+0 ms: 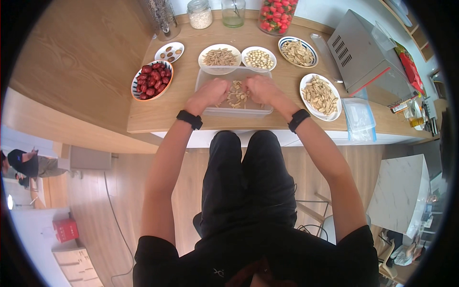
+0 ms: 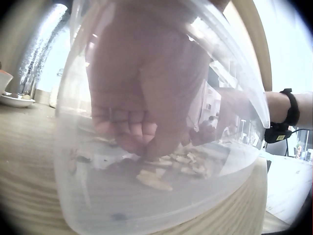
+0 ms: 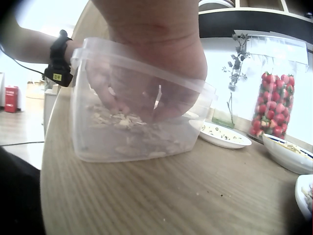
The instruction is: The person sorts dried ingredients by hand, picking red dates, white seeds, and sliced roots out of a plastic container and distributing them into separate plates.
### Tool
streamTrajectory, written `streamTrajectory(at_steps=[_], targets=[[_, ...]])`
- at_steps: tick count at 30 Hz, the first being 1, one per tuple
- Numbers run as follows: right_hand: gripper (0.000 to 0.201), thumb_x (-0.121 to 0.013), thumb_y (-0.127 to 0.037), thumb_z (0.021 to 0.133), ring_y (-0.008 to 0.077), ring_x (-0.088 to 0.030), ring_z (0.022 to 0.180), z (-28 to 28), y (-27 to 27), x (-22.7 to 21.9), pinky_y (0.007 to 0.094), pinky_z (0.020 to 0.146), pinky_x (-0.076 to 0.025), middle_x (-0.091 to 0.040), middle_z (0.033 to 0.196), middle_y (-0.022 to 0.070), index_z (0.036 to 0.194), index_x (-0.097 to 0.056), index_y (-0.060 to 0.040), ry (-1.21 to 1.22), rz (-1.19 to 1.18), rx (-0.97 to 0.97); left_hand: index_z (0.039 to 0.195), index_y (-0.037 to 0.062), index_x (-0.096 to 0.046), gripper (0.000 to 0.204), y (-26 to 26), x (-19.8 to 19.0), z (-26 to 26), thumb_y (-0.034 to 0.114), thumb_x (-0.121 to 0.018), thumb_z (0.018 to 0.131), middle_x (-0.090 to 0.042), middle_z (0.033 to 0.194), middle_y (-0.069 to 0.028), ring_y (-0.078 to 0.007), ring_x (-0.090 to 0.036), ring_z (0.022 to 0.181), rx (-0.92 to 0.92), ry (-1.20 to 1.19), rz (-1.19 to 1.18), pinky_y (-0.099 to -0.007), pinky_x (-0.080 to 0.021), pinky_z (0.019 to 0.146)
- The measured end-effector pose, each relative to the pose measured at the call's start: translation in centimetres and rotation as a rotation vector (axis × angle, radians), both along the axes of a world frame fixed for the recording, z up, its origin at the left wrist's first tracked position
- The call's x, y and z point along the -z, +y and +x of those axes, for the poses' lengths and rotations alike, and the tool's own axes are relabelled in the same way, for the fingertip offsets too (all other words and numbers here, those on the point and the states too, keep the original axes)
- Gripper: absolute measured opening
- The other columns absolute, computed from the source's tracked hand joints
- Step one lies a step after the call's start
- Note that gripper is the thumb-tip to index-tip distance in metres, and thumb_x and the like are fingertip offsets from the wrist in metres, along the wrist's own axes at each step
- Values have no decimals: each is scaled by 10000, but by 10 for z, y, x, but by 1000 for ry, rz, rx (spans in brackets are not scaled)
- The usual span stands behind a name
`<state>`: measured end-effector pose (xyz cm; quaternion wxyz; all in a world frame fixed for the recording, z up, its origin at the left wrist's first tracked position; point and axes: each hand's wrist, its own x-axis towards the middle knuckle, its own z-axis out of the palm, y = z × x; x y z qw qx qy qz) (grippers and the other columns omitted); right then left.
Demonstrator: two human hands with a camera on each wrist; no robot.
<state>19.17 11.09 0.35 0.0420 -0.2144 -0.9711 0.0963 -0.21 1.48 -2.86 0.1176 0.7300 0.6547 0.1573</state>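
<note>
A translucent plastic container (image 1: 234,111) holds loose pale dried slices (image 1: 237,94). Both hands are inside it. On the left side, my left hand (image 1: 213,92) has its fingers curled toward the thumb, low over the slices; in the left wrist view this hand (image 2: 142,93) shows through the wall, and no held piece can be made out. My right hand (image 1: 262,90) is at the right side, fingers pointing down; in the right wrist view the hand (image 3: 156,93) reaches the slices (image 3: 122,119), its fingertips partly hidden by the cloudy wall.
Dishes of dried slices (image 1: 220,57), pale round seeds (image 1: 258,59) and more slices (image 1: 297,52) stand behind. Red dates (image 1: 153,81) are at left. A plate of slices (image 1: 320,95), a lidded box (image 1: 359,115) and a grey appliance (image 1: 366,52) stand at right. Glass jars line the back.
</note>
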Motion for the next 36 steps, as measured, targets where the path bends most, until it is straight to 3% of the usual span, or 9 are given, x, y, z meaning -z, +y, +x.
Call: streamTrajectory(at_steps=[10,12,15,23,36], targets=[[138,-605,-44,777,333,-646,967,0,1,2,443,803,-520,-681,991,146,885,-681,-86,63,-7,-23,773,18,-599,53,0,-1,1,67,-610,754,-641,769,-187,-374,-623,789,-10,12,13,-450,-489,676],[202,-610,7,715,324,-634,961,-1,2,2,434,782,-514,-655,973,110,890,-648,-86,-7,-19,-17,775,16,-600,54,0,-2,1,65,-609,754,-641,771,-188,-376,-623,791,-10,18,4,-449,-490,680],[132,-598,-49,758,327,-651,949,0,1,-3,442,772,-517,-692,940,132,854,-681,-85,-53,-6,-45,779,15,-603,51,-1,-1,1,59,-604,754,-638,764,-191,-382,-621,788,-15,-6,36,-453,-491,688],[110,-612,-72,746,313,-661,920,-1,2,-2,437,745,-516,-703,896,112,822,-688,-98,-64,-25,-73,849,22,-610,83,-2,-5,3,74,-610,783,-638,867,-198,-385,-605,903,-40,7,-26,-468,-484,740],[99,-622,-97,746,326,-668,874,-2,4,1,442,730,-521,-703,855,133,810,-696,-86,-81,-3,-79,811,36,-559,67,0,-1,1,47,-606,765,-628,810,-167,-377,-605,850,51,-19,64,-474,-472,714]])
